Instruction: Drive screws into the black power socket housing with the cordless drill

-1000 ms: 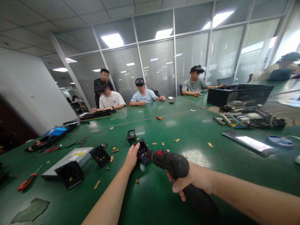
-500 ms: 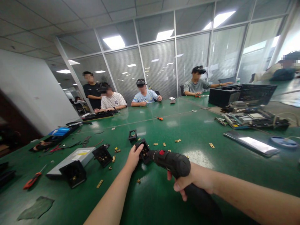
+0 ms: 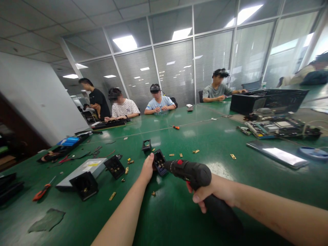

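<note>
My right hand is wrapped round the grip of a black electric screwdriver with a red switch. Its tip points into a small black socket block with brass contacts inside. My left hand grips that block from the left and holds it tilted on the green table. Loose brass pieces lie scattered around the block. A second small black frame sits just behind it.
A grey drive unit and more black blocks lie to the left, with a red screwdriver near the edge. Circuit boards, a black case and a metal panel sit at right. Several people sit at the far side.
The view has shifted a little right and up. My hands keep the block and screwdriver together. A standing person at the far left has walked left and bent over.
</note>
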`<state>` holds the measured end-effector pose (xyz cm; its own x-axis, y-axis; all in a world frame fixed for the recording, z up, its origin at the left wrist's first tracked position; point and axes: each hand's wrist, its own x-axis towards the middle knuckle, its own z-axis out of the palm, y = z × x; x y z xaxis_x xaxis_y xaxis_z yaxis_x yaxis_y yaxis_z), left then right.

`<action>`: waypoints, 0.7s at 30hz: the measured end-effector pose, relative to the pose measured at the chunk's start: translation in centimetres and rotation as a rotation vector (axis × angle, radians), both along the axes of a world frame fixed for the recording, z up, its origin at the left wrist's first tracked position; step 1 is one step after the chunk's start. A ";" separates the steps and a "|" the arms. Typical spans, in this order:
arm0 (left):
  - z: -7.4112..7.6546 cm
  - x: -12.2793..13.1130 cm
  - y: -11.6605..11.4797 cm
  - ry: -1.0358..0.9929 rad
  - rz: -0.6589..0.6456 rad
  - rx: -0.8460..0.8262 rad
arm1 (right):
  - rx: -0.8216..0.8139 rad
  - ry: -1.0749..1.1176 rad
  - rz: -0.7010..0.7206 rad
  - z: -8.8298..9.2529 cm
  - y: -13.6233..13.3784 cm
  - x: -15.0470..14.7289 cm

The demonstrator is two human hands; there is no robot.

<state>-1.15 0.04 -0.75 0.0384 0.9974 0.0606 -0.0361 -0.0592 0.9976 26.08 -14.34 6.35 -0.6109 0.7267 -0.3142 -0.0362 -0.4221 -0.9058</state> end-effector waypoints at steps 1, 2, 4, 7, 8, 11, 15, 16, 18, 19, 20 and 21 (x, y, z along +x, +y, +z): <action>0.0 0.0 0.0 -0.002 0.001 -0.003 | -0.007 0.009 -0.005 -0.1 0.1 0.0; 0.1 0.0 0.0 -0.002 0.002 -0.010 | -0.014 0.021 -0.008 -0.2 0.1 0.1; 0.2 0.1 -0.1 -0.002 0.006 -0.024 | -0.025 0.049 -0.004 -0.4 0.2 0.2; 0.2 0.1 -0.1 -0.001 0.009 -0.031 | -0.021 0.072 -0.011 -0.6 0.3 0.3; 0.2 0.1 -0.1 -0.002 0.010 -0.028 | -0.017 0.068 -0.011 -0.7 0.3 0.3; 0.2 0.1 0.0 -0.001 0.007 -0.024 | -0.002 0.042 -0.014 -0.6 0.1 0.0; 0.1 0.1 0.1 -0.003 -0.008 -0.026 | 0.028 0.013 -0.034 -0.1 -0.4 -0.6; 0.0 0.1 0.1 -0.001 -0.006 -0.027 | 0.029 0.006 -0.033 0.0 -0.5 -0.7; 0.0 0.1 0.2 0.005 0.003 -0.028 | 0.022 -0.001 -0.025 0.1 -0.6 -0.9; 0.1 0.1 0.2 0.007 0.008 -0.026 | 0.020 0.000 -0.021 0.0 -0.6 -0.9; 0.1 0.0 0.2 0.009 0.010 -0.025 | 0.028 0.005 -0.027 0.0 -0.6 -0.9; 0.1 0.0 0.2 0.010 0.011 -0.026 | 0.041 0.008 -0.041 -0.2 -0.6 -0.9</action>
<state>-1.12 0.24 -0.65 0.0276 0.9990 0.0345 -0.0258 -0.0338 0.9991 25.15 -14.90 6.20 -0.5823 0.7636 -0.2790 -0.0600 -0.3826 -0.9220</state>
